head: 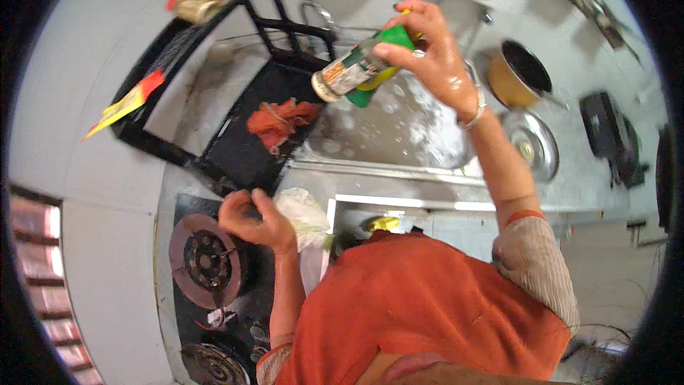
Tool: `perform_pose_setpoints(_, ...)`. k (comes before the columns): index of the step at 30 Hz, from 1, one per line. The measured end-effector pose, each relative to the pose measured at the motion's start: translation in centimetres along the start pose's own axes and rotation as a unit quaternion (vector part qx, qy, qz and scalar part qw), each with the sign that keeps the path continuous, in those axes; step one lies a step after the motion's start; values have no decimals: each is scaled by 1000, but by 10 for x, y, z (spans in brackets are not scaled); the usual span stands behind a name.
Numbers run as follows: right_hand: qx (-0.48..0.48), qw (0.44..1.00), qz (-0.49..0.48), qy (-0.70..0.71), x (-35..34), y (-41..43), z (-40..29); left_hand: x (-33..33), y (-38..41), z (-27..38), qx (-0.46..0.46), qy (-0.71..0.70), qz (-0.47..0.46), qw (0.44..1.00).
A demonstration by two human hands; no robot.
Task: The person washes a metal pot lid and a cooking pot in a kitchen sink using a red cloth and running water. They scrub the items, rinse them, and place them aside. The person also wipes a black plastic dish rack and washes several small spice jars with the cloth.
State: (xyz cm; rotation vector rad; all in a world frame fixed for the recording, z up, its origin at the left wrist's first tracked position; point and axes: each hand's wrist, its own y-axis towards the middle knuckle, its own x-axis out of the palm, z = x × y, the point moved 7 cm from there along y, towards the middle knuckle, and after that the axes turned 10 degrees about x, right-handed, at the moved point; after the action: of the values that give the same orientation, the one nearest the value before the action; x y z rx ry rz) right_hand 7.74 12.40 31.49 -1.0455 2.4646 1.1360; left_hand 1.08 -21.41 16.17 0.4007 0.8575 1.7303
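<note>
My right hand [435, 59] grips a spice jar [347, 72] with a green cap and a printed label, tilted over the left part of the sink [374, 141]. A green and yellow item [374, 85] shows just behind the jar; what it is cannot be told. My left hand [262, 222] holds nothing, its fingers curled but apart, near the front corner of a black rack [206, 168]. An orange-red cloth or bag [280, 120] lies crumpled on the rack's lower shelf.
Below my left hand is a gas stove [206, 259]. A pale cloth [304, 216] lies on the counter edge. Right of the sink are a pot [515, 77] and a metal lid [529, 144]. A yellow packet [128, 107] and a red-capped bottle [192, 9] are on the rack.
</note>
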Motion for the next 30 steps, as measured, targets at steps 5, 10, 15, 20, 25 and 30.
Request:
perform_pose_setpoints(5,-36,991,81,-105,6,-87,26,141,-78,61,-483,-495,-280,666)
perform_pose_setpoints(10,13,990,65,-122,0,-161,30,214,-125,98,-628,-573,-233,473)
perform_pose_setpoints(15,27,986,37,-161,-31,-202,38,237,-170,108,-657,-489,-287,497)
perform_pose_setpoints(20,61,989,-22,-131,-72,-234,67,243,-211,124,-658,-409,-399,491)
perform_pose_setpoints(25,146,975,61,-155,-123,-260,84,248,-240,160,-658,-421,-457,425)
perform_pose_setpoints(30,274,936,217,-41,-179,-304,123,252,-265,182,-721,-457,-442,276)
